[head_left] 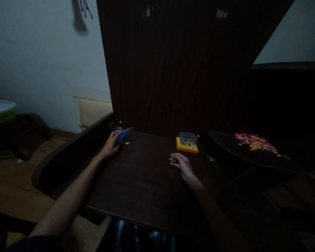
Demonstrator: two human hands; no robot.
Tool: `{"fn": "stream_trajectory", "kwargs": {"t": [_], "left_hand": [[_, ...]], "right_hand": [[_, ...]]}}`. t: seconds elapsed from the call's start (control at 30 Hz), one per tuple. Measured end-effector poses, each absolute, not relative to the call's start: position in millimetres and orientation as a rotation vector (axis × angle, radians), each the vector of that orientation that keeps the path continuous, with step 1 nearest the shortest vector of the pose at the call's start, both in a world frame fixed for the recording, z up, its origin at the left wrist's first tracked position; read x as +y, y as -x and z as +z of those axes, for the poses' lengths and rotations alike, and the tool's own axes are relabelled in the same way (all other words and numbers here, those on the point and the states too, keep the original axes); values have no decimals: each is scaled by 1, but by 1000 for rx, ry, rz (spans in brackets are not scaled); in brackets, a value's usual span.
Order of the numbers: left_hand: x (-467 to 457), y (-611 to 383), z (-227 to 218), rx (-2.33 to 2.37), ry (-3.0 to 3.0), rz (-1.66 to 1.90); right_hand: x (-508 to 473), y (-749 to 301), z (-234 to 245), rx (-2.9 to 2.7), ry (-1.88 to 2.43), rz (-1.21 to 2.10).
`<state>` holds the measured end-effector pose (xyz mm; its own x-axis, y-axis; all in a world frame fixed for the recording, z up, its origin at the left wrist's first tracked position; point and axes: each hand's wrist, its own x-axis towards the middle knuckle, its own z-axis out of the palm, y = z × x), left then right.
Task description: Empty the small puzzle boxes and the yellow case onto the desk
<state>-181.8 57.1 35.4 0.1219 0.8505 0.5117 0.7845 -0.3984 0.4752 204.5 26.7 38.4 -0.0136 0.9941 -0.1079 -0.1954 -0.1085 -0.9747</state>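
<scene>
Nearest me, at the bottom of the frame, the dark wooden table (136, 210) runs under my forearms. Left of centre, my left hand (110, 144) lies at the table's far corner, fingertips touching a small blue thing (124, 137); I cannot tell whether they grip it. Right of centre, my right hand (183, 164) rests on the tabletop, fingers loosely bent, holding nothing. Just beyond it a clear box (188, 138) sits on an orange box (186, 148). At far right lie heaped bright beads (254, 141).
</scene>
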Motion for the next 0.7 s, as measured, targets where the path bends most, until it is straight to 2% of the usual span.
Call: {"fn": "stream_trajectory", "kwargs": {"t": [0.7], "left_hand": [[56, 184, 22, 1631, -2279, 1136]], "right_hand": [[28, -203, 37, -1070, 1148, 1362]]}}
